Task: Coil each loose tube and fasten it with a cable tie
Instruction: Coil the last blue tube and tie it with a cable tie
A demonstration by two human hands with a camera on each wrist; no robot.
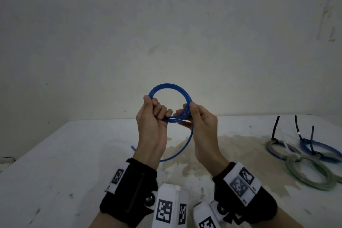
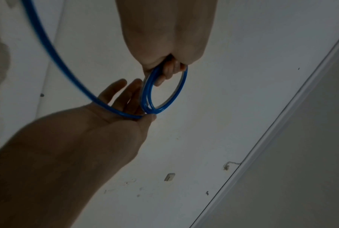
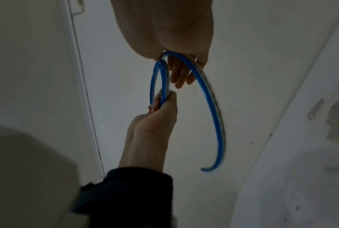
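Note:
A blue tube (image 1: 170,86) is wound into a small coil of several turns and held upright in the air above the white table (image 1: 64,153). My left hand (image 1: 159,111) grips the coil's lower left side with curled fingers. My right hand (image 1: 190,111) pinches the coil's right side between thumb and fingers. The tube's loose tail (image 1: 190,135) hangs from the right hand in a curve and ends on the table behind my left wrist. The left wrist view shows the coil (image 2: 182,86) under my left hand (image 2: 168,67). The right wrist view shows the tail (image 3: 213,115) swinging free.
At the table's right side lie several finished coils, among them a grey one (image 1: 311,172) and a blue one (image 1: 325,152), each bound with a black cable tie (image 1: 274,127) that sticks up. A stained patch marks the table's middle. A plain wall stands behind.

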